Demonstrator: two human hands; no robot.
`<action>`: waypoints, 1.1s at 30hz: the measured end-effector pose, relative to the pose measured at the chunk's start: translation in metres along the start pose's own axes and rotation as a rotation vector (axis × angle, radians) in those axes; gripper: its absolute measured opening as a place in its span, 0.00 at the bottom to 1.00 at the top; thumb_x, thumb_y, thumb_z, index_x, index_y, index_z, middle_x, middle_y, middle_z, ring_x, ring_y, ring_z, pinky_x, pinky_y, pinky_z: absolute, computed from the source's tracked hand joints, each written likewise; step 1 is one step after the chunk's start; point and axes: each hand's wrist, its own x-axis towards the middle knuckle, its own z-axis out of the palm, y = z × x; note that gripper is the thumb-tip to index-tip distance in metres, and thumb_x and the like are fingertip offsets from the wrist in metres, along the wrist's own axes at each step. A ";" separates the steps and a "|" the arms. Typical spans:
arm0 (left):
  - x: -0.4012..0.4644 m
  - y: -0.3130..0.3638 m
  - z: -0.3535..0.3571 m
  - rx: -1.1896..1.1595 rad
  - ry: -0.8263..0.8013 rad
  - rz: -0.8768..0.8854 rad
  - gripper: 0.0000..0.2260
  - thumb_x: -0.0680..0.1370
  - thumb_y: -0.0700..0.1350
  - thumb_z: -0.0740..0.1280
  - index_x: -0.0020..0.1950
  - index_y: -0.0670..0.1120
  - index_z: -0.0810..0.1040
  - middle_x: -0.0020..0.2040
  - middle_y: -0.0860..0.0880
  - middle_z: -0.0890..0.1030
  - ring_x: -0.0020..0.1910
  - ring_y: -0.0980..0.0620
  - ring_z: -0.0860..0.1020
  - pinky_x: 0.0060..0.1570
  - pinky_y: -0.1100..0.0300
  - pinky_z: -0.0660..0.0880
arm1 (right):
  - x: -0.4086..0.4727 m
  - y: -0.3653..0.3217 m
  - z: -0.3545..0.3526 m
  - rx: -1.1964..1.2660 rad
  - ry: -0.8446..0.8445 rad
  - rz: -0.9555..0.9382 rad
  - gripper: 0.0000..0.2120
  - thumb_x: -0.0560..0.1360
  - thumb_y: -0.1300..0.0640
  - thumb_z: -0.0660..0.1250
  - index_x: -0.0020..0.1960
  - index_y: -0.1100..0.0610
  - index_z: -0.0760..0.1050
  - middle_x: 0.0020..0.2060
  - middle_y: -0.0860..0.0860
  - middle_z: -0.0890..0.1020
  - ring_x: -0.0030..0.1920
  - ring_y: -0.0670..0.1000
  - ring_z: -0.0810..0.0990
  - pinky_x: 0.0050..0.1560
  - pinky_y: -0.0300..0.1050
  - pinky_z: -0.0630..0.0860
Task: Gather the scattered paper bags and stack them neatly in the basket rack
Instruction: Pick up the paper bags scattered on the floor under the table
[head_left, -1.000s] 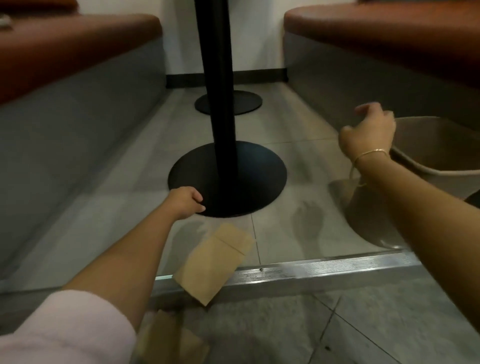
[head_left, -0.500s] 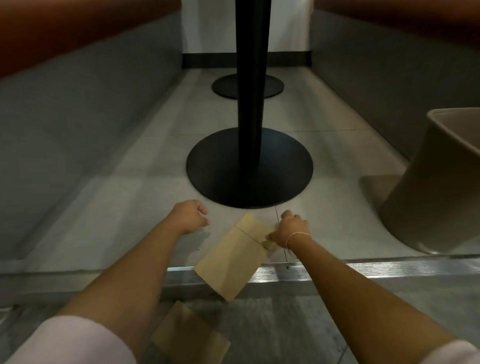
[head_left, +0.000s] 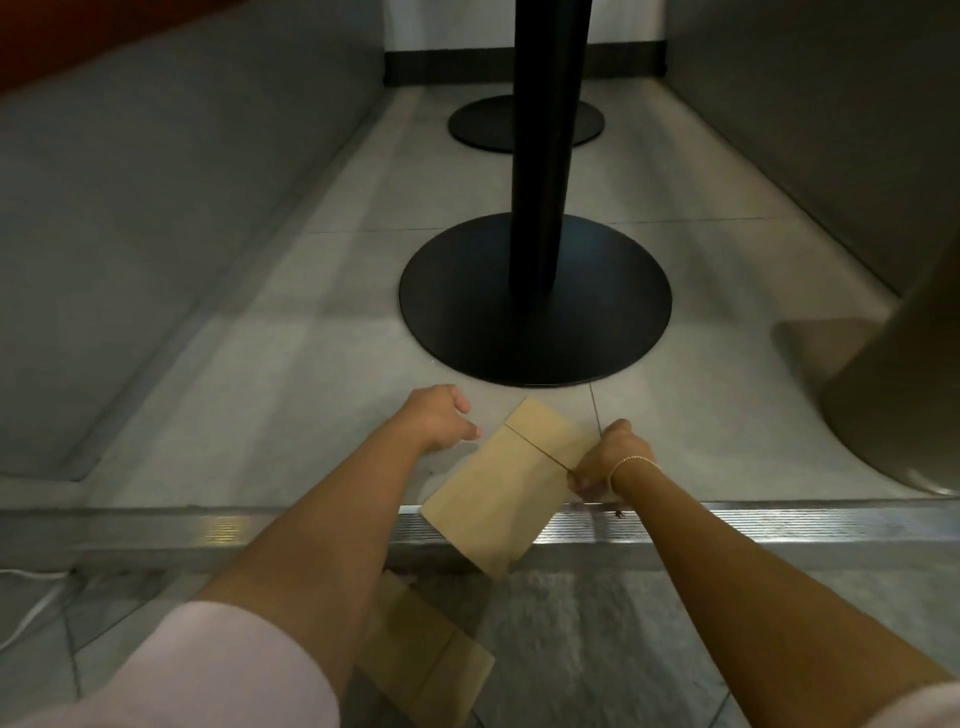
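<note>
From the head camera we look down at a tiled floor (head_left: 270, 364) between two grey bench fronts. A flat brown paper bag (head_left: 506, 486) lies tilted across the metal step edge (head_left: 727, 519), its far end on the tiles near the round black table base (head_left: 535, 299). Our right hand (head_left: 605, 460) pinches this bag's right edge, fingers curled on it, so that grip is closed on the paper; a thin bracelet (head_left: 631, 462) circles the wrist. Our left hand (head_left: 436, 418) hovers just beside the bag's left edge, fingers loosely curled, holding nothing; we cannot tell whether it touches the paper. A second paper bag (head_left: 431, 660) lies on the lower floor, partly hidden under the left forearm. At the right edge a beige basket (head_left: 904, 395) is cut off by the frame, only its side showing. A white cable (head_left: 31, 618) runs at lower left.
</note>
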 end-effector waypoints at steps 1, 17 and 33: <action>0.000 0.001 0.002 0.007 -0.009 -0.003 0.20 0.72 0.47 0.73 0.62 0.46 0.74 0.61 0.45 0.76 0.59 0.47 0.75 0.55 0.59 0.71 | 0.001 -0.002 -0.002 -0.014 -0.011 -0.006 0.35 0.65 0.60 0.75 0.66 0.58 0.61 0.56 0.57 0.73 0.58 0.58 0.74 0.59 0.50 0.74; -0.004 0.008 0.032 -0.209 -0.184 -0.166 0.21 0.73 0.46 0.73 0.61 0.43 0.70 0.58 0.45 0.76 0.56 0.47 0.76 0.57 0.54 0.76 | 0.003 -0.008 0.010 -0.321 0.017 -0.182 0.13 0.71 0.54 0.68 0.52 0.60 0.77 0.41 0.53 0.75 0.42 0.51 0.74 0.43 0.40 0.72; -0.003 -0.015 -0.042 -0.705 0.507 -0.054 0.04 0.73 0.43 0.71 0.46 0.49 0.78 0.49 0.47 0.83 0.50 0.48 0.81 0.54 0.52 0.78 | -0.091 -0.037 0.099 -0.296 -0.195 -0.729 0.03 0.75 0.55 0.64 0.45 0.54 0.75 0.48 0.57 0.80 0.50 0.55 0.78 0.53 0.47 0.75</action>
